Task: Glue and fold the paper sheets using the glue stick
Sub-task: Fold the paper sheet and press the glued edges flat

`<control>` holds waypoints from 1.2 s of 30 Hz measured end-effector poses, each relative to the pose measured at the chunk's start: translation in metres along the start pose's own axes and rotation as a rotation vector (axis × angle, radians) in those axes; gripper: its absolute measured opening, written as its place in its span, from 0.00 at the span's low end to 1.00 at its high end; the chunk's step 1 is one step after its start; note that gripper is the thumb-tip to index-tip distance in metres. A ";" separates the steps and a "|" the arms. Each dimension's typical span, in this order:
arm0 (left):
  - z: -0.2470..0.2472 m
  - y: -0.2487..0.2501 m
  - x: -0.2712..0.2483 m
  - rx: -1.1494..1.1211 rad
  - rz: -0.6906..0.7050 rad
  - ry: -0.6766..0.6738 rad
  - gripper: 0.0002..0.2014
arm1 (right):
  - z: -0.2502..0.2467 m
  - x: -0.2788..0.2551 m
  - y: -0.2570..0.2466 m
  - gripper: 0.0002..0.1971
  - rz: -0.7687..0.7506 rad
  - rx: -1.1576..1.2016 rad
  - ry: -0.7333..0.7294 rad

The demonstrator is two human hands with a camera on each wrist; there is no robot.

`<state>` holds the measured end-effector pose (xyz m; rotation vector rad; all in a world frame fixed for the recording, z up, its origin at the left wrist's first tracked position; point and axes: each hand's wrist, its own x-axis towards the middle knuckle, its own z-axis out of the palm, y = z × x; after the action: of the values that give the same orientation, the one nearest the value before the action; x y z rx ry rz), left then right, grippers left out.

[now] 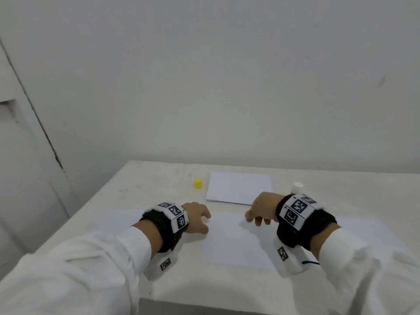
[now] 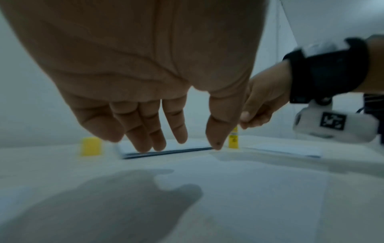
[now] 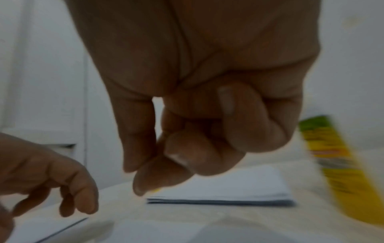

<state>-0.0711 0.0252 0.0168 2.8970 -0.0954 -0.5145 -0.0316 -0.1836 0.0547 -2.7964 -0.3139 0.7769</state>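
Paper sheet (image 1: 236, 242) laid flat before stack (image 1: 238, 187) | left hand (image 1: 195, 219) grip slack, right hand (image 1: 261, 210) grip curled, nothing held | step judged: gluing not begun | next: glue stick (image 1: 296, 188) beside stack to be picked up

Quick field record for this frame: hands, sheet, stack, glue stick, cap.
left hand: open, fingers relaxed above the sheet, holding nothing
right hand: fingers curled, empty, above the sheet
sheet: flat on the table, between the hands
stack: behind the sheet
glue stick: upright, uncapped, right of stack
cap: yellow, left of stack
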 end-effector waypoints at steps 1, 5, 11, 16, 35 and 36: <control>-0.003 -0.022 -0.005 0.017 -0.040 -0.001 0.26 | 0.005 0.008 -0.020 0.12 -0.023 0.023 0.002; -0.014 -0.109 -0.024 0.079 -0.209 -0.038 0.33 | 0.022 0.037 -0.101 0.17 -0.083 -0.053 0.028; -0.011 -0.205 -0.043 0.195 -0.312 -0.126 0.47 | 0.061 0.070 -0.182 0.35 -0.080 -0.261 0.038; -0.005 -0.228 -0.037 0.224 -0.249 -0.145 0.49 | 0.079 0.080 -0.203 0.40 -0.036 -0.486 -0.003; -0.005 -0.227 -0.033 0.302 -0.200 -0.117 0.42 | 0.091 0.078 -0.213 0.37 0.072 -0.421 0.018; -0.005 -0.227 -0.033 0.299 -0.203 -0.113 0.42 | 0.092 0.075 -0.213 0.35 0.063 -0.398 0.048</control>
<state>-0.0941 0.2513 -0.0144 3.1865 0.1168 -0.7580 -0.0477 0.0530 -0.0008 -3.2045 -0.4136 0.7266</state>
